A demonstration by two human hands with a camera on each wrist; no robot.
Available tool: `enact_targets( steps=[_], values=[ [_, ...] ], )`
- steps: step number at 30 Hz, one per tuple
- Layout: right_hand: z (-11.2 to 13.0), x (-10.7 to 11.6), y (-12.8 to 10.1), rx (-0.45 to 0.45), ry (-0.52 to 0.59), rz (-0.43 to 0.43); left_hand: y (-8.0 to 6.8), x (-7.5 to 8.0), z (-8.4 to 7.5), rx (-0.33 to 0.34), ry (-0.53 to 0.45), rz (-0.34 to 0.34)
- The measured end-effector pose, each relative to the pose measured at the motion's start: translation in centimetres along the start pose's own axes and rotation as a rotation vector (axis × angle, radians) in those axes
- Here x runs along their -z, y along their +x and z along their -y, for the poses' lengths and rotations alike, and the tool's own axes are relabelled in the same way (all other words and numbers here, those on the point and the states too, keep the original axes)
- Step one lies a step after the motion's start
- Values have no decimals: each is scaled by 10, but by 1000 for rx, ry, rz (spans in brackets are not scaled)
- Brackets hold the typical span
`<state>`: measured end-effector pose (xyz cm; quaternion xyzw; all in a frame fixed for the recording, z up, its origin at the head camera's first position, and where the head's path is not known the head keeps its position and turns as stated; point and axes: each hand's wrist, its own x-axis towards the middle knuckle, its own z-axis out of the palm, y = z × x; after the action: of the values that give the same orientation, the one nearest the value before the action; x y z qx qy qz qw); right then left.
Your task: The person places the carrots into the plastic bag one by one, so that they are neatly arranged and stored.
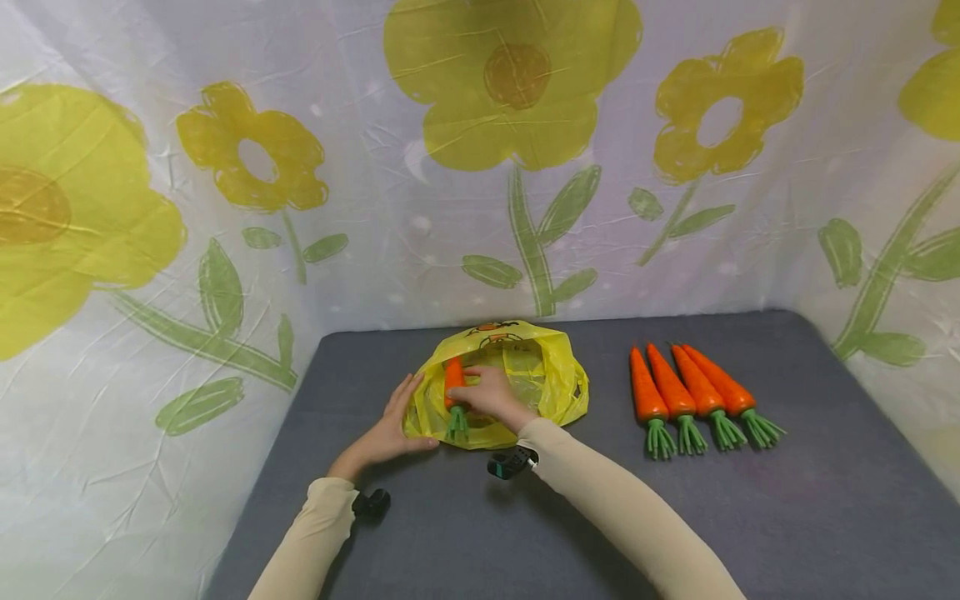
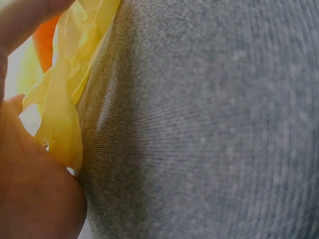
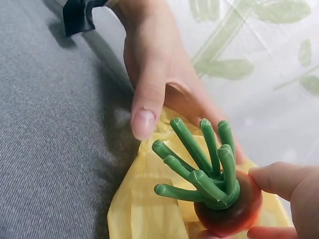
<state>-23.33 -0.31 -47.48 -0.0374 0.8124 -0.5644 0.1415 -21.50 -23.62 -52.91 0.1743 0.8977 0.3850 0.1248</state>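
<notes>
The yellow plastic bag (image 1: 564, 379) lay on the grey counter (image 1: 420, 542), its mouth spread open toward the wearer and a printed design (image 1: 498, 333) at its far rim. The right hand (image 1: 491, 393) was found at the mouth of the bag, its thumb and fingers clamped on the orange body of one carrot (image 1: 454, 382). That carrot was within the bag's opening, at the left side of it, with its green stalks (image 3: 209, 174) toward the wearer; its narrow end was not visible. The left hand (image 1: 386, 429) was at the bag's left side, touching the yellow film, with thumb and fingers well apart and the thumb extended along the near edge. Four further carrots (image 1: 649, 392) lay side by side on the counter, to the right of the bag and well apart from it, green stalks toward the wearer and tips away; the two rightmost converged at their tips. Both arms wore cream sleeves (image 1: 637, 512), and a black device (image 1: 512, 462) was noted at each wrist. A white backdrop (image 1: 367, 287) printed with yellow flowers and green leaves stood behind the counter.
</notes>
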Motion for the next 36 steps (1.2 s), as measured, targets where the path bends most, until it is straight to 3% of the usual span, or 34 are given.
enact_targets(
  steps=[14, 36],
  values=[
    [-6, -13, 3, -27, -3, 8, 1, -3, 1, -15, -32, 11],
    [-15, -19, 6, 35, -126, -2, 0, -1, 2, 16, -3, 28]
  ],
)
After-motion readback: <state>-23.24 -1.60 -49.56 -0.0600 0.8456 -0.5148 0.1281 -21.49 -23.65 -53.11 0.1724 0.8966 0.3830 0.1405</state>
